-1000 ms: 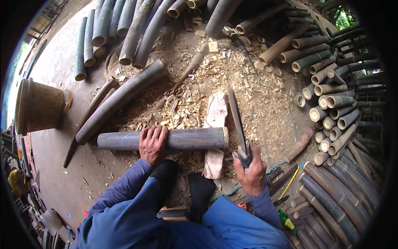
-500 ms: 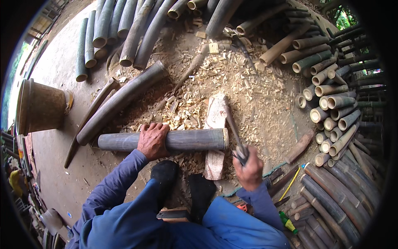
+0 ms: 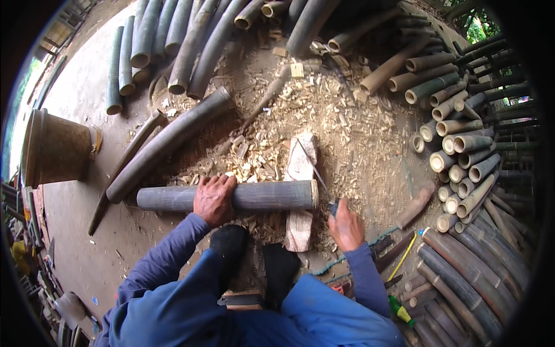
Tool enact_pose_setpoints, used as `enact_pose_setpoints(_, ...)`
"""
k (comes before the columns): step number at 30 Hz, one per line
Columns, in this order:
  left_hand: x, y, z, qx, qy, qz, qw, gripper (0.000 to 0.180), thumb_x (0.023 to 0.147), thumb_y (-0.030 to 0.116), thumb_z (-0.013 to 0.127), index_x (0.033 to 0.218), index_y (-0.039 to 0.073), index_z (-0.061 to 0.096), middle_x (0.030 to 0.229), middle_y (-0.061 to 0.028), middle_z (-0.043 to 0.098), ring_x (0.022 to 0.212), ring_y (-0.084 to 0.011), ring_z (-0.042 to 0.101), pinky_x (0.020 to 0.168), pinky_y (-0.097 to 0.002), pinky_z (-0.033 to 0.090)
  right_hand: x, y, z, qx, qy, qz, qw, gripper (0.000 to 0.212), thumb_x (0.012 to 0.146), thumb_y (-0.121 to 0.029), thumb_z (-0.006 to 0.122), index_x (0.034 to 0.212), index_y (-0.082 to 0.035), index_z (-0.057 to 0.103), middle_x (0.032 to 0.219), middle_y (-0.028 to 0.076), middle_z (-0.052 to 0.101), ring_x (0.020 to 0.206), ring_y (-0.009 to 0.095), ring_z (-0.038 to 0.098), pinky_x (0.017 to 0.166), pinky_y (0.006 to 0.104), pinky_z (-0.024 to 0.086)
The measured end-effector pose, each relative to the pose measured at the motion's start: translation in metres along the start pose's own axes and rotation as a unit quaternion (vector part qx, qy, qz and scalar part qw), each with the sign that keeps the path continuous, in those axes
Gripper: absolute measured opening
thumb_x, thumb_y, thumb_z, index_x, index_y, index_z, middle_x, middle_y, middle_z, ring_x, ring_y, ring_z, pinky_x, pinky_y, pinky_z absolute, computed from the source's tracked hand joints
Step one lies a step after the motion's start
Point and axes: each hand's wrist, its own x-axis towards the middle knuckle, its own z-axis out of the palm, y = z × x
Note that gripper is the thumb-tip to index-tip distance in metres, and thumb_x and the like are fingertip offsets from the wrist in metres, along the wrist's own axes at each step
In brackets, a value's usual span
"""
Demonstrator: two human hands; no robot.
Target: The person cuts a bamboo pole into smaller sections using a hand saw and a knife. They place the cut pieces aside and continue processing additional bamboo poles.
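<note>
A dark bamboo section (image 3: 266, 195) lies crosswise in front of me, its right part resting on a pale wooden block (image 3: 299, 231). My left hand (image 3: 214, 199) is wrapped over the bamboo near its middle. My right hand (image 3: 347, 224), just right of the bamboo's cut end, grips the dark handle of a long-bladed knife (image 3: 318, 176). The blade slants up and left past that cut end, over the far part of the block, and looks thin from this angle. Whether it touches the bamboo or the block, I cannot tell.
Wood chips (image 3: 341, 133) cover the ground ahead. A longer curved bamboo piece (image 3: 167, 144) lies to the left, near a brown bucket (image 3: 58, 147). Stacks of cut bamboo (image 3: 468, 141) line the right side and the back. A green-handled tool (image 3: 400, 310) lies near my right knee.
My right hand has turned the knife, so its blade now shows thinner and reaches further left over the block. The bamboo and my left hand stay almost in place.
</note>
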Motion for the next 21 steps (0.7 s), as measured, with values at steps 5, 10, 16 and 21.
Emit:
enact_pose_setpoints(5, -0.015, 0.0, 0.008, 0.005, 0.046, -0.012, 0.999, 0.064, 0.061, 0.042, 0.088, 0.107, 0.009, 0.06, 0.101, -0.0098, 0.062, 0.103, -0.0293, 0.061, 0.095, -0.0456, 0.041, -0.007, -0.062, -0.063, 0.125, 0.072, -0.102, 0.984, 0.03, 0.095, -0.017, 0.068, 0.111, 0.0, 0.049, 0.076, 0.021, 0.066, 0.063, 0.04, 0.068, 0.056, 0.0464, 0.051)
enact_pose_setpoints(10, -0.016, 0.004, 0.014, 0.02, 0.085, 0.019, 0.996, 0.066, 0.066, 0.045, 0.085, 0.113, 0.007, 0.06, 0.104, -0.0107, 0.062, 0.104, -0.0301, 0.061, 0.097, -0.0454, 0.041, -0.004, -0.03, -0.013, 0.13, 0.077, -0.086, 0.985, 0.031, 0.094, -0.015, 0.07, 0.111, -0.001, 0.048, 0.075, 0.02, 0.066, 0.064, 0.04, 0.069, 0.054, 0.0422, 0.054)
enact_pose_setpoints(16, -0.02, -0.002, 0.021, 0.016, 0.098, 0.001, 0.995, 0.061, 0.065, 0.034, 0.083, 0.114, 0.007, 0.06, 0.106, -0.011, 0.063, 0.106, -0.0309, 0.061, 0.097, -0.0452, 0.042, -0.002, -0.051, -0.04, 0.081, 0.047, -0.099, 0.991, 0.04, 0.09, -0.013, 0.073, 0.118, 0.001, 0.048, 0.074, 0.02, 0.066, 0.065, 0.039, 0.07, 0.054, 0.0429, 0.054)
enact_pose_setpoints(21, -0.02, 0.003, 0.021, 0.028, 0.133, 0.018, 0.991, 0.046, 0.073, 0.019, 0.068, 0.116, 0.005, 0.059, 0.107, -0.0122, 0.063, 0.108, -0.0309, 0.061, 0.099, -0.0454, 0.042, -0.006, -0.043, -0.03, 0.114, 0.129, -0.144, 0.974, 0.04, 0.09, -0.012, 0.073, 0.118, 0.001, 0.048, 0.074, 0.019, 0.066, 0.064, 0.038, 0.069, 0.054, 0.043, 0.054)
